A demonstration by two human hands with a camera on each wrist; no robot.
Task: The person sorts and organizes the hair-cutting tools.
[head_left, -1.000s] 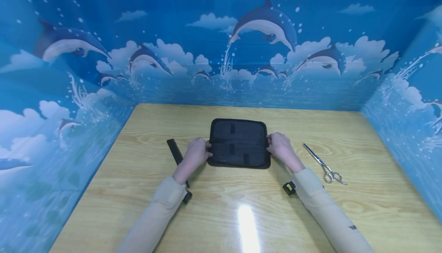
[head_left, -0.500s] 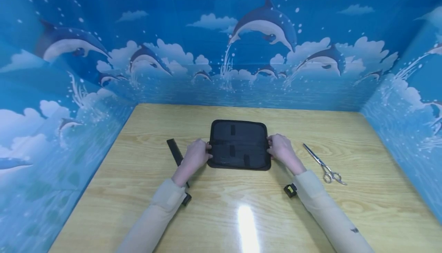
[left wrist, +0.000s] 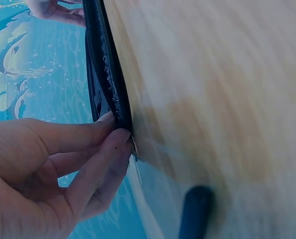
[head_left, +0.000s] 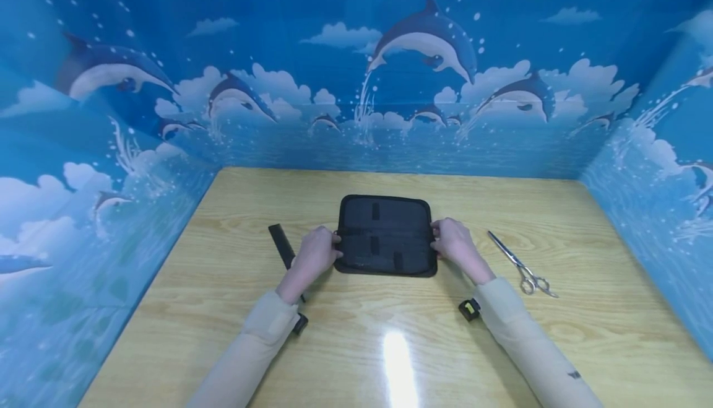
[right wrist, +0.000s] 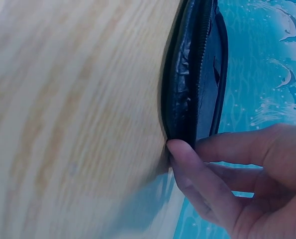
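A black zip case (head_left: 384,225) lies spread open on the table, its dark lining and small elastic loops facing up. With thumb and fingers, my left hand (head_left: 316,252) pinches the case's left edge near its middle. On the opposite edge, my right hand (head_left: 453,244) pinches in the same way. Zipper teeth show along the case side (left wrist: 108,69) in the left wrist view and along the case side (right wrist: 185,84) in the right wrist view. A black comb (head_left: 281,244) lies left of the case, partly hidden by my left wrist.
Silver scissors (head_left: 520,265) lie to the right of my right hand, handles toward me. The wood-grain table (head_left: 356,309) meets a blue dolphin-print curtain (head_left: 312,104) at the back and sides. Small black devices hang under both wrists.
The case has shifted slightly toward me, its far edge sitting a little nearer. Both hands keep their pinch on its sides. Comb and scissors stay in place.
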